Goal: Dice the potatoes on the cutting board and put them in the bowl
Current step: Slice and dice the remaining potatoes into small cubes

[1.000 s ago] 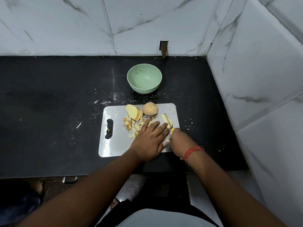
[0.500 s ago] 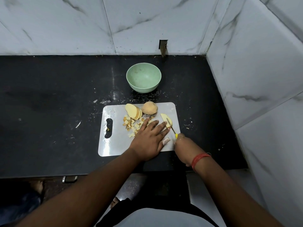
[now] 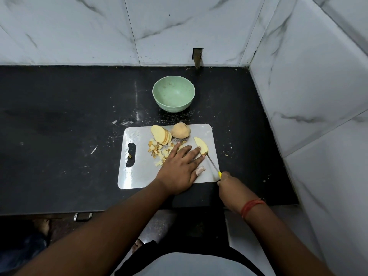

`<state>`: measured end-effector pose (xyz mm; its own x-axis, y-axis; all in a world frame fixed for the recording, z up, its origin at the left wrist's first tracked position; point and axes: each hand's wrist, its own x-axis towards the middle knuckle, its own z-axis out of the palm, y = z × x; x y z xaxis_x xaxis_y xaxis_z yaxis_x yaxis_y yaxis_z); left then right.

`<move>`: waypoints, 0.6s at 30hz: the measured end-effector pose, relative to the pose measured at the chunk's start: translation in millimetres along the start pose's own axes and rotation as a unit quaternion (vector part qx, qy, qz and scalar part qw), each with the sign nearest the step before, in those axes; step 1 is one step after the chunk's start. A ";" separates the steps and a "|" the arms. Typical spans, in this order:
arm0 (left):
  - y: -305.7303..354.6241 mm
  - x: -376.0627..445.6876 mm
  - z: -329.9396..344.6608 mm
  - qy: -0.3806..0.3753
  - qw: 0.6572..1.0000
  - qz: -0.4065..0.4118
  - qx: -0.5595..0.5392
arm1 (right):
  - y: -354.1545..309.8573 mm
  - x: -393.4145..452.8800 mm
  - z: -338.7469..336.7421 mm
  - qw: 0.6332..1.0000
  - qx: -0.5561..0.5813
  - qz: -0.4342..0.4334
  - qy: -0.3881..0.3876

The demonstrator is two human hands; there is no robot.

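A white cutting board (image 3: pixel 139 172) lies on the black counter. On it sit a stack of potato slices (image 3: pixel 160 134), an uncut potato end piece (image 3: pixel 180 130), a pile of small diced pieces (image 3: pixel 158 152) and a loose slice (image 3: pixel 201 145) at the right. My left hand (image 3: pixel 180 166) lies flat on the board with straight fingers, its fingertips touching the loose slice and hiding some pieces. My right hand (image 3: pixel 232 186) grips a yellow-handled knife (image 3: pixel 213 166) whose tip meets the loose slice. A green bowl (image 3: pixel 173 96) stands behind the board, with nothing inside.
Marble walls close in the counter at the back and right. Potato scraps and white specks (image 3: pixel 123 122) dot the black counter (image 3: pixel 59 136) around the board. A metal handle (image 3: pixel 82 216) shows under the counter's front edge.
My right hand has drawn back toward me and to the right, pulling the knife along so that its blade now shows. The left hand has stayed flat on the board.
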<state>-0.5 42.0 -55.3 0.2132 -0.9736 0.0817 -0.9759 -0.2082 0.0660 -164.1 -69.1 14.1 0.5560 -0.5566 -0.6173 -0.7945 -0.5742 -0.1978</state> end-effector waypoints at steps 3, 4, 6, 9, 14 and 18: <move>0.1 0.0 -0.1 -0.003 1.000 0.002 -0.001 | 4.9 -2.2 4.1 0.999 0.018 0.024 -0.014; 0.0 -0.2 0.2 -0.002 1.000 0.003 -0.002 | 6.2 -3.9 4.4 0.999 0.025 0.033 -0.015; -0.2 -0.8 0.5 -0.001 1.000 0.004 -0.004 | 8.3 -8.3 2.9 0.999 0.029 0.034 -0.026; 0.3 -2.6 -0.2 0.004 1.000 0.004 -0.006 | 9.7 -18.2 -9.7 0.999 0.033 0.012 -0.020; 1.7 -4.0 0.3 0.015 1.000 0.000 -0.010 | -12.9 -14.0 -35.4 0.995 0.094 0.026 0.020; 1.5 -3.6 0.6 0.019 1.000 0.003 -0.009 | -42.6 3.8 -44.9 0.994 0.094 0.048 -0.002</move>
<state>-2.8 45.1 -56.1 0.2098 -0.9704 0.1193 -0.9760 -0.2007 0.0840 -117.1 -73.8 54.3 0.4751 -0.6006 -0.6431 -0.8755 -0.3956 -0.2774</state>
